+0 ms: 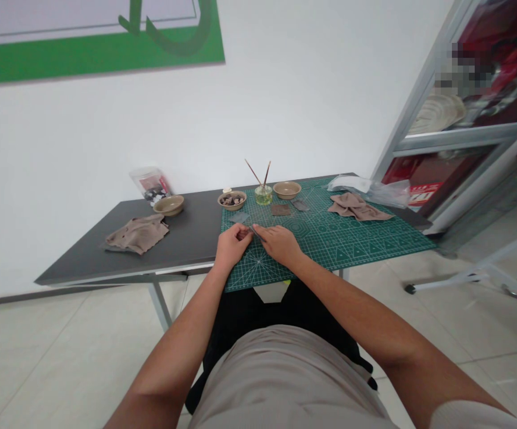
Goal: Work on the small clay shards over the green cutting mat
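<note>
Both my hands rest on the green cutting mat (352,238) near its left front corner. My left hand (231,245) is curled, fingers closed on a small thing I cannot make out. My right hand (279,241) lies beside it, fingers together, pinching a thin dark tool (253,231) whose tip points toward my left hand. A small grey square piece (239,218) lies on the mat just beyond my hands.
On the dark table (187,238) stand a bowl of stones (232,200), an empty bowl (286,190), another bowl (169,205), a jar with brushes (263,193), two brown cloths (137,233) (357,207), a plastic bag (381,192) and dark tiles (280,210). A metal shelf (473,131) stands at the right.
</note>
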Tool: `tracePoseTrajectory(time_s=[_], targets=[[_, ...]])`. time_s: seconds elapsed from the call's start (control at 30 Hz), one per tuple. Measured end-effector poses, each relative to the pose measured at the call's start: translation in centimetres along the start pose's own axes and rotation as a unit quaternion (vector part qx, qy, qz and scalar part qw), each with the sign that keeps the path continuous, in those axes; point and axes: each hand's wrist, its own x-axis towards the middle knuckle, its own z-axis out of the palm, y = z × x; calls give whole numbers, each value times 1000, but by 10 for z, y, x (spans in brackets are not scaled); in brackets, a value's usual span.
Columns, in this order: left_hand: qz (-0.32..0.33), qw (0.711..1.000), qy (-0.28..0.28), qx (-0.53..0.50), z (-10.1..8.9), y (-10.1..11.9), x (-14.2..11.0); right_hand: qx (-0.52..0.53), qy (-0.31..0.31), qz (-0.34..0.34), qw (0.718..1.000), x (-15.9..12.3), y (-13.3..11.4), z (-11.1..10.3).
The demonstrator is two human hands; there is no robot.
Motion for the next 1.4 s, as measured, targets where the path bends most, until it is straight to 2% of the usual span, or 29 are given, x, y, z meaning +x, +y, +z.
tracePoseTrajectory(time_s=[0.2, 0.4, 0.6, 0.83, 1.07, 1.23, 1.4], targets=[[1, 1000, -6, 14, 1, -1, 1, 8, 8, -33, 999, -1, 0, 1], [-12, 999, 7, -28, 0, -3, 0, 5, 13, -9, 1000, -1, 0, 1], [-10, 1000, 2, 8, -1, 2, 0, 28, 11, -38, 999, -1, 0, -1], [-10, 998, 34, -45, 0, 0, 2, 66, 33, 1, 997, -1, 3, 6], [-2, 998, -3, -58, 1, -8, 7, 192, 89, 50, 976, 4, 3, -8], [-11, 993, -12, -114, 2, -12, 7, 243, 86, 59, 965, 13, -7, -10], [-2, 993, -5, -120, 2, -15, 7, 269, 83, 99, 955, 17, -7, -6]])
